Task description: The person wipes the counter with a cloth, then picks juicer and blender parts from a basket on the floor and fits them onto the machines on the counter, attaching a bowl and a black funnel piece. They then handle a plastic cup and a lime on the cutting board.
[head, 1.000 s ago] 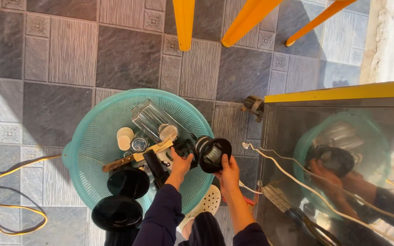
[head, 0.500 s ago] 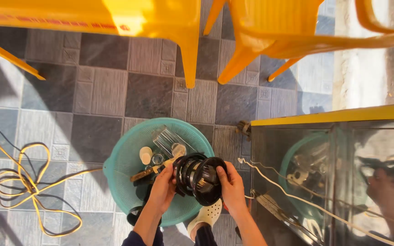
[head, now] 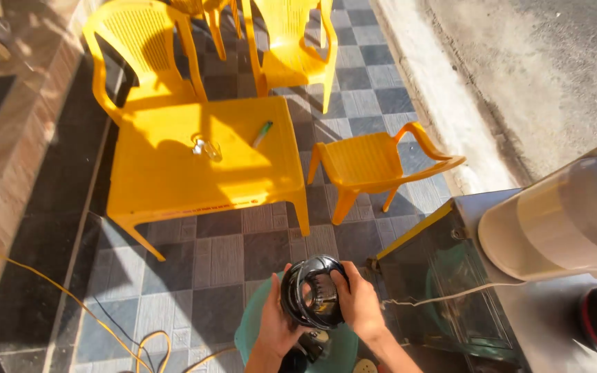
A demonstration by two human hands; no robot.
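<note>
Both my hands hold a round black machine part with a ring-shaped opening and teeth inside. My left hand grips its left side and my right hand grips its right side. The part is lifted above a green plastic basin on the tiled floor, mostly hidden by my arms. Its other contents are hidden.
A yellow plastic table with a small clear object and a green lighter stands ahead, with yellow chairs around it. A steel and glass cart with a large clear container is at right. Yellow cable lies on the floor at left.
I raised the black part out of the basin with both hands. The view tilted upward, so the table and chairs now show and the basin has dropped to the bottom edge.
</note>
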